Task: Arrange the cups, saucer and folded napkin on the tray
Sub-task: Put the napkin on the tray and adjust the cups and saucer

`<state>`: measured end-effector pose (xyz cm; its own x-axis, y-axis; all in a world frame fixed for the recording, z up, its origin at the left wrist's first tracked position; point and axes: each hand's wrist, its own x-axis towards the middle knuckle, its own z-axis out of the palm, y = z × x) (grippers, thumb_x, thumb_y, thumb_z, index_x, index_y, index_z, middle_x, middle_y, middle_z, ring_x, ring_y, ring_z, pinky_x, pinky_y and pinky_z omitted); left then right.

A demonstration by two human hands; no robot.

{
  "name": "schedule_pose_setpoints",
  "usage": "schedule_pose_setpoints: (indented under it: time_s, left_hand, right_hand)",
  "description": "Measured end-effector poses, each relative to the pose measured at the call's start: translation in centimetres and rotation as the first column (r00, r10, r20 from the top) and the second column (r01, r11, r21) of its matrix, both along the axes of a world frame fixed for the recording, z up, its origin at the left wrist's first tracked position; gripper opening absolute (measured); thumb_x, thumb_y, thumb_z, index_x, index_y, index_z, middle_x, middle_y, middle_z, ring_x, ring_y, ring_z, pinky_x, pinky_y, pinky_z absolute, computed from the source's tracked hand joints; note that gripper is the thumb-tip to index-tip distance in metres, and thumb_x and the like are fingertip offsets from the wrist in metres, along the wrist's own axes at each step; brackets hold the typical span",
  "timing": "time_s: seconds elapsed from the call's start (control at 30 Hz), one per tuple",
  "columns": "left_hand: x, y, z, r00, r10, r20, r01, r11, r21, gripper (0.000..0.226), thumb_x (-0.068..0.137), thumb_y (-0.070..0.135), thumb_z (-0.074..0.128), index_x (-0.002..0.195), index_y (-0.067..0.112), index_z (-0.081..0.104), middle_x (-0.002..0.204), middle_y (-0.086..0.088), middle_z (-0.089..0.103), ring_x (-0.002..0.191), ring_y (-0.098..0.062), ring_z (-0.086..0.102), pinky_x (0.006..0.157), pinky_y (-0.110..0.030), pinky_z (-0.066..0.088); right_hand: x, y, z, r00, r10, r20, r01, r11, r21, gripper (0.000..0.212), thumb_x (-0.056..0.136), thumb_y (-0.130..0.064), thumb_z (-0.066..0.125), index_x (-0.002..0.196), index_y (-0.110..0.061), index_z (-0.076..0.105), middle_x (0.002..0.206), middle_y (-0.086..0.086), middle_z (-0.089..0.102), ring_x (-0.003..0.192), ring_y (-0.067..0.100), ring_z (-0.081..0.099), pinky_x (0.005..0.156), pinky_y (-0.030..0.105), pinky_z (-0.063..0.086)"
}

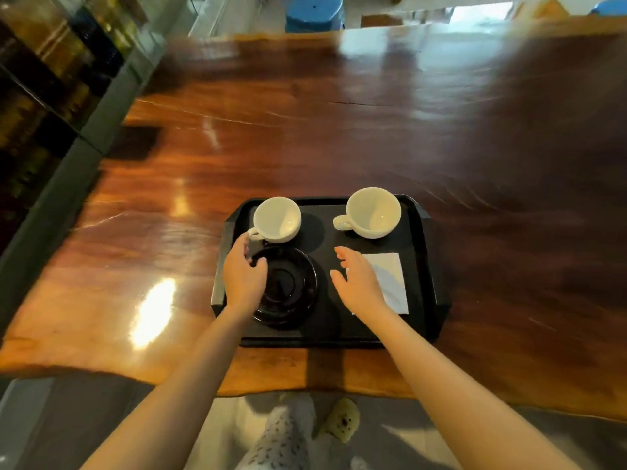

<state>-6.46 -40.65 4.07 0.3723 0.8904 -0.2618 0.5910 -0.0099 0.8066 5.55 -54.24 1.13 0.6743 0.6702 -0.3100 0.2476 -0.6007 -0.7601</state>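
a black tray (419, 266) sits near the front edge of a glossy wooden table (305, 130), carrying two white cups, a black saucer and a folded white napkin. the left cup (277, 219) stands upright in the tray's far left corner, its handle turned toward the person; the right cup (373, 212) stands upright in the far right corner, handle pointing left, well apart from the first. the black saucer (291, 290) lies in the tray's near left part, just in front of the left cup. the folded napkin (390, 279) lies flat in the near right part.

the left hand (242, 273) rests over the saucer's left rim, fingers curled loosely around that edge, with fingertips close to the left cup's handle; whether it grips the saucer or only touches it cannot be told. the right hand (356, 283) hovers open, fingers spread and holding nothing, over the middle of the tray, between the saucer and the napkin and covering the napkin's left edge. both bare forearms reach in from the near side of the table.
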Motion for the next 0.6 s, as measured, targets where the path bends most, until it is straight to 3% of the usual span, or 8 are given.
schedule_pose_setpoints:
  time_s: [0.1, 0.27, 0.4, 0.5, 0.6]
  left_hand:
    - [0.0, 3.9, -0.5, 0.989, -0.113, -0.092, 0.118, 0.992, 0.049, 0.067, 0.086, 0.006, 0.059, 0.146, 0.017, 0.031, 0.149, -0.006, 0.041, 0.137, -0.024, 0.038, 0.111, -0.04, 0.037]
    - [2.1, 7.3, -2.3, 0.939, -0.32, -0.126, 0.311, 0.946, -0.092, 0.084, 0.081, -0.001, 0.062, 0.15, 0.018, 0.018, 0.148, -0.006, 0.04, 0.134, -0.024, 0.041, 0.092, -0.029, 0.038]
    - [2.9, 9.1, -3.4, 0.9, -0.407, -0.154, 0.401, 0.913, -0.07, 0.073, 0.078, -0.003, 0.06, 0.142, 0.021, 0.035, 0.137, -0.007, 0.052, 0.128, -0.028, 0.046, 0.092, -0.037, 0.042]
    - [3.4, 10.0, -3.7, 0.899, -0.424, -0.113, 0.42, 0.906, -0.059, 0.062, 0.079, -0.005, 0.056, 0.136, 0.019, 0.044, 0.133, -0.008, 0.055, 0.125, -0.028, 0.049, 0.086, -0.032, 0.04]
    - [4.0, 10.6, -3.8, 0.87, -0.48, -0.116, 0.478, 0.877, -0.041, 0.055, 0.084, -0.003, 0.054, 0.135, 0.017, 0.046, 0.135, -0.007, 0.054, 0.125, -0.024, 0.048, 0.086, -0.027, 0.037]
  right_hand:
    - [-0.1, 3.3, -0.3, 0.995, 0.072, -0.066, -0.073, 0.997, -0.019, 0.058, 0.091, -0.019, 0.056, 0.144, -0.015, 0.032, 0.147, 0.007, 0.04, 0.135, 0.024, 0.038, 0.11, 0.042, 0.037]
    - [1.1, 8.3, -0.9, 0.992, 0.072, -0.104, -0.08, 0.994, -0.073, 0.076, 0.087, -0.022, 0.063, 0.148, -0.012, 0.019, 0.153, 0.011, 0.031, 0.14, 0.028, 0.031, 0.113, 0.044, 0.032]
    - [1.6, 10.5, -1.3, 0.993, 0.017, -0.119, -0.022, 0.999, -0.043, 0.077, 0.081, -0.015, 0.069, 0.144, -0.01, 0.025, 0.149, 0.01, 0.036, 0.137, 0.027, 0.035, 0.108, 0.039, 0.035]
    - [1.0, 11.2, -1.7, 0.99, -0.044, -0.133, 0.052, 0.997, 0.062, 0.062, 0.078, -0.011, 0.071, 0.131, -0.012, 0.04, 0.133, 0.008, 0.049, 0.123, 0.021, 0.047, 0.091, 0.027, 0.039]
    - [0.2, 11.0, -2.0, 0.975, -0.139, -0.171, 0.16, 0.98, 0.118, 0.064, 0.076, -0.013, 0.074, 0.13, -0.013, 0.04, 0.13, 0.006, 0.049, 0.119, 0.018, 0.049, 0.091, 0.025, 0.039]
